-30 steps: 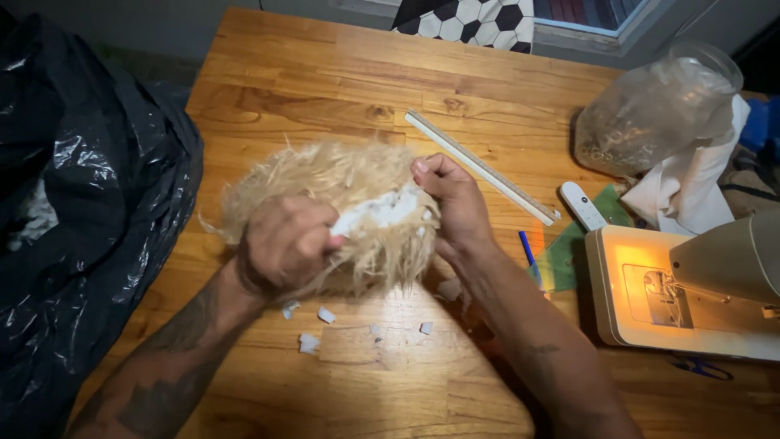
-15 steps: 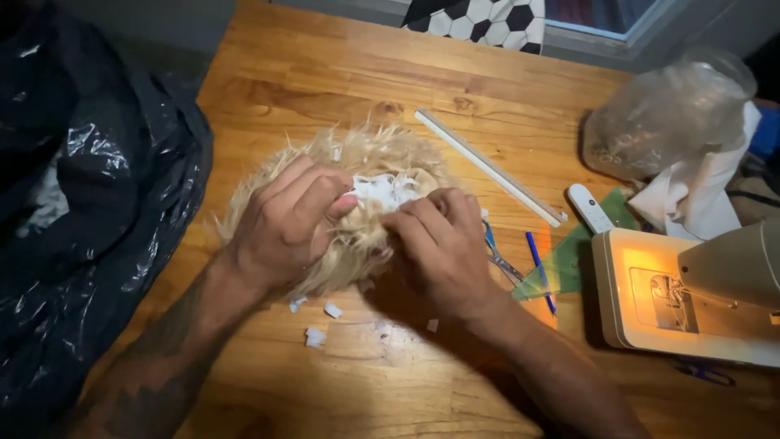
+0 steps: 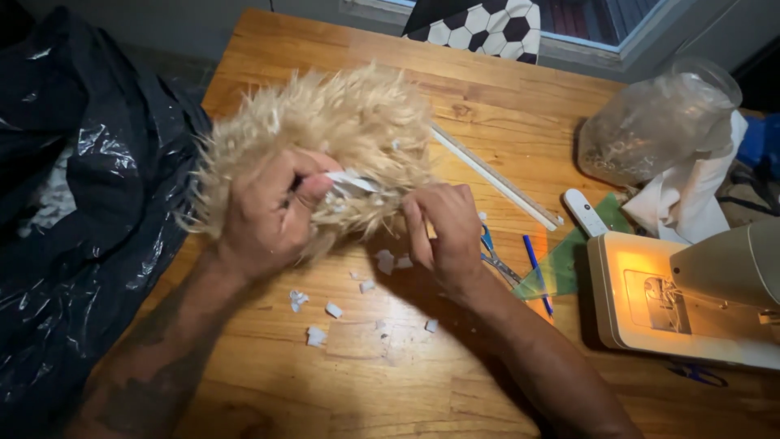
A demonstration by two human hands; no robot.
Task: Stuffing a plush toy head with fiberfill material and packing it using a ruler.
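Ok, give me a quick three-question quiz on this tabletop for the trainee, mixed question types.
1. True or false: the left hand grips the shaggy blond fur piece.
2. Multiple choice: the small white scraps lie on (a) the black plastic bag, (b) the wooden table, (c) the sewing machine.
3. Fill in: the right hand is at the fur's ____ edge, as the head camera sees it.

Key
1. True; its fingers also pinch a white strip against the fur.
2. b
3. Lower right, next to the scissors.
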